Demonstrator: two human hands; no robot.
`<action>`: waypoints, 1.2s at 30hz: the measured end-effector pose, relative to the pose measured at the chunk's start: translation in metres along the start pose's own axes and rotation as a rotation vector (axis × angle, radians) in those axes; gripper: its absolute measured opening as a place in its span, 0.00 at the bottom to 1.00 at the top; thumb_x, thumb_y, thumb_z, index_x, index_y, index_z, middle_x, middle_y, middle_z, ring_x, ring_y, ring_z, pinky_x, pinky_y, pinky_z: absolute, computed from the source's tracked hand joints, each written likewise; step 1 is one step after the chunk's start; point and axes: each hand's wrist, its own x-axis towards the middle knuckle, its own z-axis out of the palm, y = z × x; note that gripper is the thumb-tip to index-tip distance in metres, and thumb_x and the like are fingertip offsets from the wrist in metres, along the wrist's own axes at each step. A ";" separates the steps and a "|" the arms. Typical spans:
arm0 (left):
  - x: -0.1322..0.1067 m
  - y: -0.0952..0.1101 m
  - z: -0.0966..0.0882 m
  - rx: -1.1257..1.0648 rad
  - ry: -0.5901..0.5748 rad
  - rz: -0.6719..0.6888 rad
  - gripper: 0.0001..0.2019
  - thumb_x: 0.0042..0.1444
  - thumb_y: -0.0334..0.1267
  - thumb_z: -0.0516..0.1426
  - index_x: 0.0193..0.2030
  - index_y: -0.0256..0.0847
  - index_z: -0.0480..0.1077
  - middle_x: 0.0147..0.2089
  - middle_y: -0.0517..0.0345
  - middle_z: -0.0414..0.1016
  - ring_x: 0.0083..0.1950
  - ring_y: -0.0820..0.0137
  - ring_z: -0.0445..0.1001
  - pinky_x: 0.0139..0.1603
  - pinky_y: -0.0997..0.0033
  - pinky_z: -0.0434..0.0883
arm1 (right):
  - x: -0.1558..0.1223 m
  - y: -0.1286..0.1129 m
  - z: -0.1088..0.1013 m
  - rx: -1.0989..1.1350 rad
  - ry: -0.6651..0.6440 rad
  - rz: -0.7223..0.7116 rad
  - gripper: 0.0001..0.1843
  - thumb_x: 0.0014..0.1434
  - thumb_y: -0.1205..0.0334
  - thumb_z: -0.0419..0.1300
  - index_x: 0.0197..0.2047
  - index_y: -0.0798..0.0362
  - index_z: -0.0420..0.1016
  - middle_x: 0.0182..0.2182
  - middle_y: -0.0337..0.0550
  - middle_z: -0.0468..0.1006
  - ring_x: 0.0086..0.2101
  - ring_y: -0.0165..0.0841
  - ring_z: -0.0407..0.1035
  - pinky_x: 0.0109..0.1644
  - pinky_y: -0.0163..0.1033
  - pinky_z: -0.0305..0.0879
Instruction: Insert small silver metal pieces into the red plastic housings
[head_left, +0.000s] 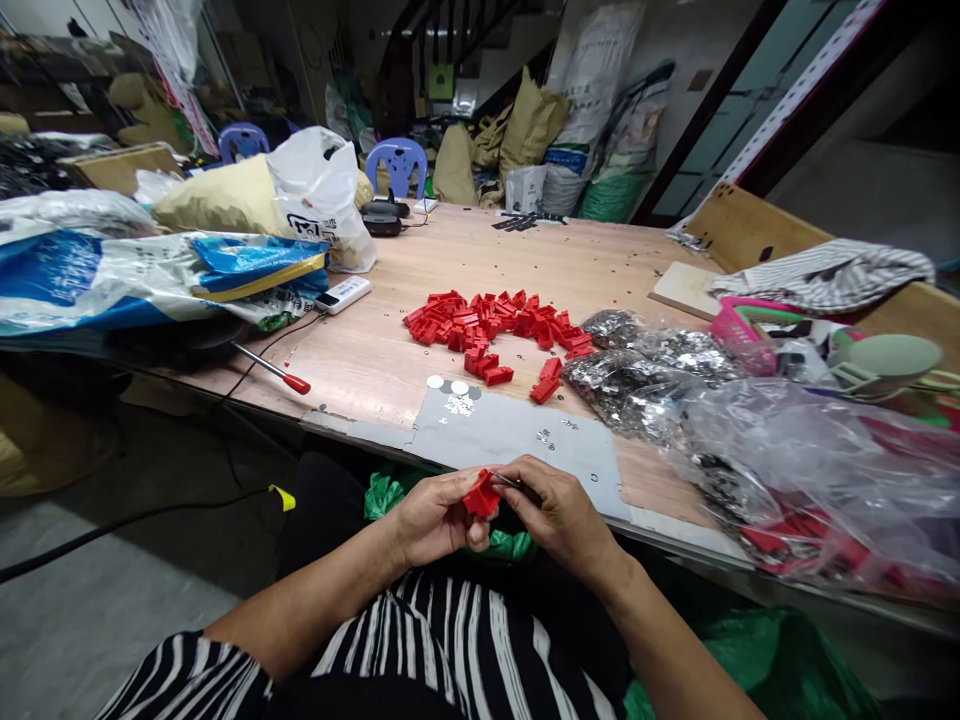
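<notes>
Over my lap, my left hand (439,515) grips a small red plastic part (480,494) between thumb and fingers. My right hand (559,510) is closed on slim metal tweezers (516,486), whose tip meets the top of the red part. Just beyond the hands, a grey mat (510,440) lies along the table edge. A patch of tiny silvery metal pieces (459,405) and a few loose ones are scattered on it. Behind the mat spreads a pile of similar red parts (495,320). My fingers hide some of the held part.
Clear bags of metal pieces (637,365) and a large plastic bag (825,450) crowd the table's right side. A pink basket (742,335) stands behind them. At left are blue-and-white sacks (150,275), a white device (343,295) and a red-tipped lever (295,383) jutting over the edge.
</notes>
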 end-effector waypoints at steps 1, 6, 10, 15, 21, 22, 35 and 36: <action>0.000 -0.001 0.000 0.004 0.000 0.001 0.11 0.57 0.40 0.56 0.39 0.34 0.70 0.28 0.56 0.70 0.21 0.76 0.67 0.26 0.73 0.64 | 0.000 -0.001 -0.002 0.030 -0.036 0.035 0.10 0.63 0.66 0.53 0.44 0.50 0.75 0.33 0.43 0.76 0.35 0.32 0.71 0.40 0.37 0.68; 0.001 -0.001 -0.004 -0.017 -0.018 0.014 0.15 0.58 0.39 0.55 0.50 0.35 0.69 0.28 0.56 0.70 0.21 0.76 0.67 0.25 0.73 0.64 | 0.001 0.003 -0.008 0.285 -0.156 0.169 0.11 0.64 0.59 0.52 0.45 0.49 0.75 0.40 0.44 0.76 0.41 0.34 0.70 0.47 0.38 0.66; 0.001 0.001 -0.005 -0.013 -0.030 0.016 0.23 0.59 0.39 0.54 0.61 0.38 0.61 0.29 0.55 0.71 0.21 0.76 0.68 0.26 0.73 0.64 | -0.001 0.014 -0.005 0.412 -0.070 0.316 0.10 0.61 0.55 0.56 0.42 0.50 0.71 0.36 0.40 0.74 0.37 0.33 0.68 0.42 0.36 0.65; 0.000 0.002 -0.006 0.064 0.005 -0.015 0.27 0.58 0.40 0.55 0.64 0.42 0.57 0.27 0.58 0.71 0.18 0.75 0.68 0.24 0.72 0.64 | -0.002 0.021 0.005 0.473 -0.131 0.369 0.10 0.58 0.55 0.59 0.34 0.52 0.65 0.31 0.37 0.69 0.31 0.29 0.62 0.35 0.34 0.60; 0.001 0.007 -0.012 0.140 -0.028 -0.156 0.26 0.56 0.38 0.58 0.61 0.42 0.60 0.23 0.63 0.68 0.16 0.78 0.64 0.21 0.75 0.61 | -0.005 0.023 0.016 0.622 -0.199 0.400 0.13 0.57 0.56 0.60 0.31 0.51 0.60 0.28 0.33 0.60 0.28 0.27 0.55 0.31 0.32 0.55; 0.001 0.007 -0.013 0.155 -0.008 -0.152 0.26 0.56 0.38 0.58 0.61 0.42 0.60 0.23 0.63 0.68 0.16 0.78 0.64 0.21 0.75 0.62 | -0.005 0.024 0.018 0.616 -0.185 0.409 0.13 0.57 0.56 0.60 0.31 0.51 0.60 0.27 0.33 0.60 0.28 0.27 0.54 0.31 0.32 0.55; -0.004 0.016 -0.021 1.291 0.413 0.755 0.14 0.54 0.41 0.60 0.47 0.42 0.72 0.45 0.52 0.74 0.45 0.66 0.71 0.45 0.68 0.69 | 0.029 0.037 0.034 0.434 -0.066 0.406 0.11 0.56 0.53 0.58 0.33 0.51 0.64 0.27 0.34 0.67 0.29 0.29 0.61 0.33 0.34 0.58; -0.005 0.017 -0.024 1.293 0.453 0.758 0.11 0.55 0.40 0.59 0.45 0.41 0.72 0.43 0.53 0.75 0.44 0.66 0.71 0.47 0.67 0.68 | 0.035 0.037 0.036 0.373 -0.082 0.398 0.10 0.57 0.54 0.57 0.34 0.51 0.65 0.28 0.35 0.69 0.29 0.29 0.62 0.34 0.35 0.58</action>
